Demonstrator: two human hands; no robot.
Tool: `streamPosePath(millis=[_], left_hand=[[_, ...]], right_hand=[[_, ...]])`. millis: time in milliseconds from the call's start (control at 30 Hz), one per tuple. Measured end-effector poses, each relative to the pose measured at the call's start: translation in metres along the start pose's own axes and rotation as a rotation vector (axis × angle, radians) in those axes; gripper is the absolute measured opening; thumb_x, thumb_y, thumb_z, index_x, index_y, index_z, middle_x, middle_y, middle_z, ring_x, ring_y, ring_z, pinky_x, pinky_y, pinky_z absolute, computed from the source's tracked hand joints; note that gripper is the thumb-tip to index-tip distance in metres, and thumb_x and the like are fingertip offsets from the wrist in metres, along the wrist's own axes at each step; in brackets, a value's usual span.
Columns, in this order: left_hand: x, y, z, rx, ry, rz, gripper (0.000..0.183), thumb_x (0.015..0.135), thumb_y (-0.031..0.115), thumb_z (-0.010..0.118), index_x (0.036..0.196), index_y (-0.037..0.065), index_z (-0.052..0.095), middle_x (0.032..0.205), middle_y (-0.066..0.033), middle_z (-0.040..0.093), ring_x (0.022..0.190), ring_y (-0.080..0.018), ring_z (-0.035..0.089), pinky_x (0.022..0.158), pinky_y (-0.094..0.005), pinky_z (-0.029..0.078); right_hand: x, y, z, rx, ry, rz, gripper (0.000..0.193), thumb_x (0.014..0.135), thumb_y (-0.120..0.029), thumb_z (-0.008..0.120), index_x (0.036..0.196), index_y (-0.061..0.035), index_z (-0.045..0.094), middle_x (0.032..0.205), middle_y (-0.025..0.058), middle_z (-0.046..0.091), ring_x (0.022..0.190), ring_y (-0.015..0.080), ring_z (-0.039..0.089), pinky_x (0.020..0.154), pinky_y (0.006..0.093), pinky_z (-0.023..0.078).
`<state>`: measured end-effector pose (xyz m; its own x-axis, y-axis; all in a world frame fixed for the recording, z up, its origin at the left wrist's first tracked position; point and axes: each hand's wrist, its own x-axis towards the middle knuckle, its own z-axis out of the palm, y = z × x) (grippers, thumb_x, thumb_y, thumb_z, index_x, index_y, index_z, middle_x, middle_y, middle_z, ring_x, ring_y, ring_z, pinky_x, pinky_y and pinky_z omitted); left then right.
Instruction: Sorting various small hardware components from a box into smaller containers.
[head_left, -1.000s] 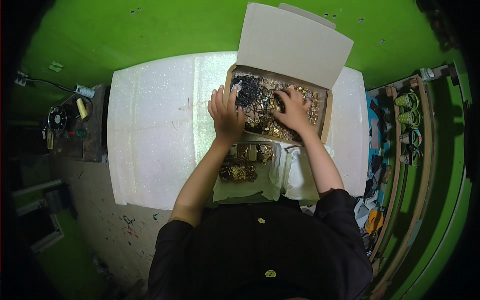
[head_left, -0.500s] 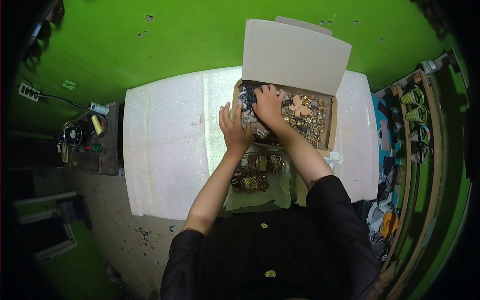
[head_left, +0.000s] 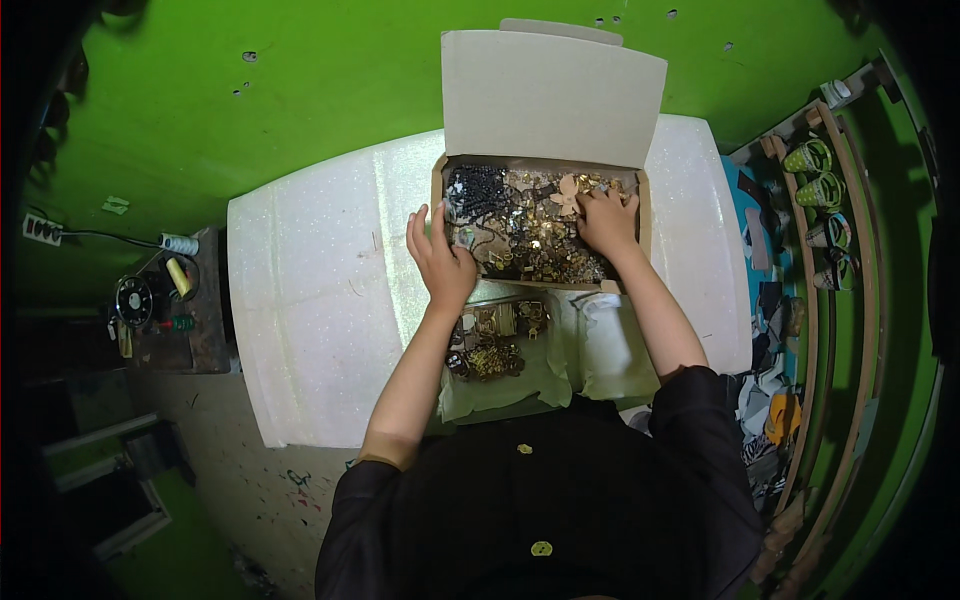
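Note:
An open cardboard box [head_left: 645, 230] stands on the white-covered table, its lid raised at the back. Inside lie many small gold, silver and brown metal pieces [head_left: 540, 235], with a heap of dark beads [head_left: 478, 190] at the left. A peach-coloured flower shape [head_left: 566, 196] rests on top of the pieces. My right hand [head_left: 608, 225] reaches into the right part of the box beside the flower, fingers spread and their tips among the pieces. At the box's left wall is my left hand [head_left: 445, 268], open, with fingers stretched out and apart.
In front of the box, a tray [head_left: 500, 395] lined with pale green holds gold chain and trinkets; a similar pale-lined tray [head_left: 615, 345] is to its right. At left stands a dark side table [head_left: 195, 345] with spools. A wooden rack [head_left: 815, 330] with sandals is at right.
My right hand has moved from the box's left part to its right part, uncovering the dark beads. My left hand stays at the left wall. The view has shifted slightly.

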<state>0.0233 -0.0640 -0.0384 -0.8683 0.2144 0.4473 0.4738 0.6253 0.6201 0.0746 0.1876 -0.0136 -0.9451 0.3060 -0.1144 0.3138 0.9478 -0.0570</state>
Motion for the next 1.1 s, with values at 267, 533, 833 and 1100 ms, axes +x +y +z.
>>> streamPosePath(millis=[267,533,833,1100], left_hand=[[0.000,0.001,0.000,-0.035,-0.013,-0.009,0.066,0.067,-0.006,0.045,0.132,0.004,0.040,0.134,-0.0228,0.032,0.128,-0.0418,0.024,0.107,-0.0511,0.018],[0.000,0.001,-0.002,-0.011,-0.011,-0.023,0.067,0.066,-0.006,0.047,0.131,0.005,0.040,0.133,-0.0219,0.033,0.127,-0.0414,0.025,0.107,-0.0505,0.020],[0.009,0.026,-0.007,0.369,-0.299,0.070,0.031,0.074,0.012,0.064,0.103,0.024,0.062,0.137,-0.0149,0.034,0.133,-0.0347,0.025,0.102,-0.0611,0.020],[0.054,0.010,0.025,0.504,-0.631,0.230,0.013,0.078,0.016,0.058,0.082,0.014,0.070,0.144,-0.0154,0.029,0.135,-0.0341,0.024,0.107,-0.0586,0.015]], right_hand=[[-0.002,-0.011,0.012,-0.093,0.173,0.059,0.026,0.073,-0.012,0.058,0.097,-0.0109,0.067,0.108,0.0100,0.056,0.110,0.0264,0.047,0.095,0.0575,0.024],[0.016,-0.078,0.032,0.262,0.150,-0.370,0.018,0.073,-0.017,0.060,0.088,-0.0173,0.071,0.109,0.0103,0.053,0.116,0.0289,0.041,0.096,0.0594,0.024],[0.028,-0.064,0.054,0.197,0.168,-0.137,0.021,0.071,-0.024,0.062,0.089,-0.0180,0.071,0.111,0.0098,0.052,0.114,0.0273,0.041,0.093,0.0525,0.024],[0.020,-0.069,0.056,0.358,0.083,-0.174,0.016,0.068,-0.018,0.063,0.082,-0.0198,0.069,0.114,0.0048,0.052,0.118,0.0259,0.039,0.093,0.0548,0.022]])
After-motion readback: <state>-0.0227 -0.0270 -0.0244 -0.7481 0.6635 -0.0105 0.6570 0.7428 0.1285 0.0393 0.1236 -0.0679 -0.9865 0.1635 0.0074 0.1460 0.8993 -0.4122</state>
